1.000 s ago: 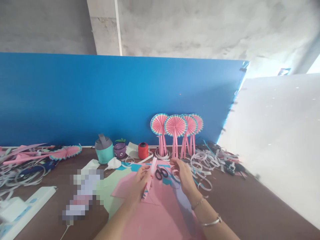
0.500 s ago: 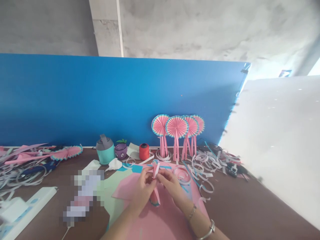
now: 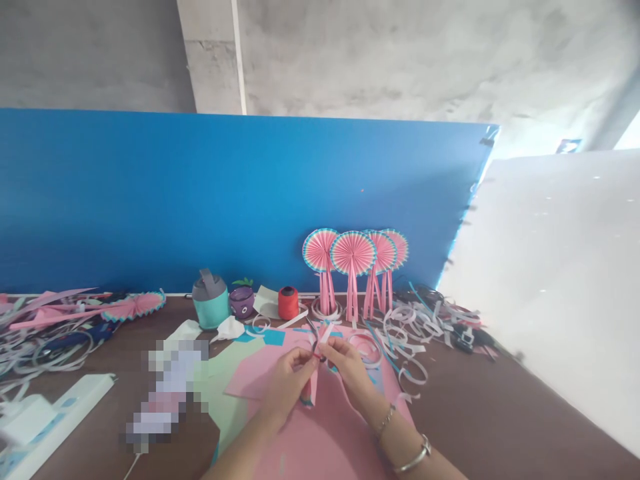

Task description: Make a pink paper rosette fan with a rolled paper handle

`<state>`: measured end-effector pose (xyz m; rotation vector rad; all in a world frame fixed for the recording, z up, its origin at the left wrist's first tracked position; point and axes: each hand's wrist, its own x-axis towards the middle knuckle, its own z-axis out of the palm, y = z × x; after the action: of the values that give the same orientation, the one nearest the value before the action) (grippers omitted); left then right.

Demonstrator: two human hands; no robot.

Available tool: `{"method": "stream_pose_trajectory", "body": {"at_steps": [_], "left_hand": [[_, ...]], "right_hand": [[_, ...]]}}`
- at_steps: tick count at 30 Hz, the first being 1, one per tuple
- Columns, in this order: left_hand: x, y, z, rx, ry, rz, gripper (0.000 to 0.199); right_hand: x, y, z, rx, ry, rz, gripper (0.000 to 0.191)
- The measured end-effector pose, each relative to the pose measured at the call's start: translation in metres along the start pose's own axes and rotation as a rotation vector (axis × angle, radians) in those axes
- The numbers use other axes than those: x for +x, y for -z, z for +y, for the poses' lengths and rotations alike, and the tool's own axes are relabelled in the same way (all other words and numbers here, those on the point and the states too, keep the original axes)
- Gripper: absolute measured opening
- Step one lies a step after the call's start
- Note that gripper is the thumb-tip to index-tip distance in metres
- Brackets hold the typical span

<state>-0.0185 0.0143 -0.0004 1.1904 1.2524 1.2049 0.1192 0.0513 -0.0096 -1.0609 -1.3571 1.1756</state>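
Both hands are over the pink paper sheet (image 3: 340, 433), close together. My left hand (image 3: 290, 377) is closed, thumb and fingers pinching a narrow pleated pink paper strip (image 3: 309, 393) with a blue-edged lower end. My right hand (image 3: 347, 367) is closed too, its thumb and fingertips at the upper, pale pink part of the same folded paper (image 3: 325, 332). Between the fingertips shows a small red bit, and a slim dark shape (image 3: 313, 330) rises beside the paper; I cannot make out either for certain.
Several finished pink paper fans (image 3: 353, 253) stand against the blue partition (image 3: 225, 193). Curled white paper strips (image 3: 400, 327) lie to the right. A red thread spool (image 3: 289, 305), purple pot (image 3: 243, 303) and teal cup (image 3: 211, 310) stand behind. At left are a power strip (image 3: 75, 407) and paper scraps.
The folded paper has tilted, its upper end leaning right. My right hand has shifted slightly right, and a red bit and slim dark shape now show between the hands.
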Motion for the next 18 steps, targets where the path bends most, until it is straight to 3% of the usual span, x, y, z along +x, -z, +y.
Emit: {"method": "stream_pose_trajectory", "body": {"at_steps": [2, 4, 7, 9, 18], "left_hand": [[0.003, 0.002, -0.001, 0.032, 0.004, 0.016, 0.028], [0.005, 0.004, -0.002, 0.055, -0.047, 0.071, 0.027], [0.006, 0.005, -0.002, 0.091, -0.147, 0.133, 0.023], [0.005, 0.005, -0.002, 0.111, -0.184, 0.15, 0.021], [0.002, 0.002, -0.006, 0.277, -0.273, 0.172, 0.017]], "right_hand": [[-0.001, 0.001, -0.002, -0.124, 0.044, 0.112, 0.027], [-0.005, 0.001, -0.005, -0.27, 0.176, 0.199, 0.021], [-0.012, 0.0, -0.009, -0.502, 0.47, 0.16, 0.014], [-0.015, -0.002, -0.009, -0.602, 0.578, 0.1, 0.019], [-0.013, -0.001, -0.005, -0.746, 0.56, 0.05, 0.022]]}}
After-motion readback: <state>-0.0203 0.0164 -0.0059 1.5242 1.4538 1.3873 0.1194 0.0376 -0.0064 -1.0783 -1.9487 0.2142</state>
